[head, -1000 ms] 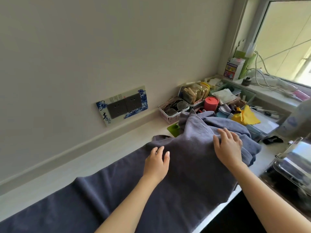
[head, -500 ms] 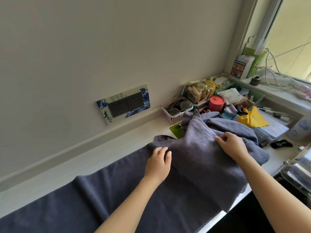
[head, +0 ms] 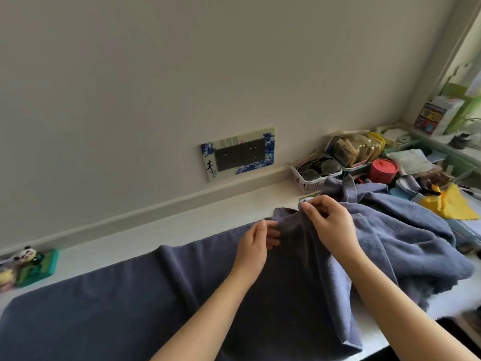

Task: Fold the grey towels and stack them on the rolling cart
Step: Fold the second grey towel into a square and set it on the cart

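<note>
At the right hand, a raised edge of the lighter towel is pinched between thumb and curled fingers, near the far side of the counter. Just at its eight o'clock, the left hand is set against the same fold of cloth, fingers curled toward it; whether cloth is truly gripped there cannot be told, since the fingertips are half hidden in the fold.

From the right hand, the bulk of the lighter towel is heaped toward three and four o'clock, bunched and unfolded, with one flap hung over the near counter edge at five o'clock. The right hand is judged the nearer to that heap; the left is nearer the flat cloth.

Beneath both forearms a darker towel is spread flat, its long axis run from the hands toward eight o'clock, along the counter and roughly parallel to the wall.

The coming move is judged to turn on this: the pinched edge is at the far side, the loose mass at the right, so the edge would have to be drawn leftward along the long axis for a clean fold.

Beyond the heap, at one to two o'clock, a basket, a red tub and a yellow cloth are crowded close. No cart is in view.
</note>
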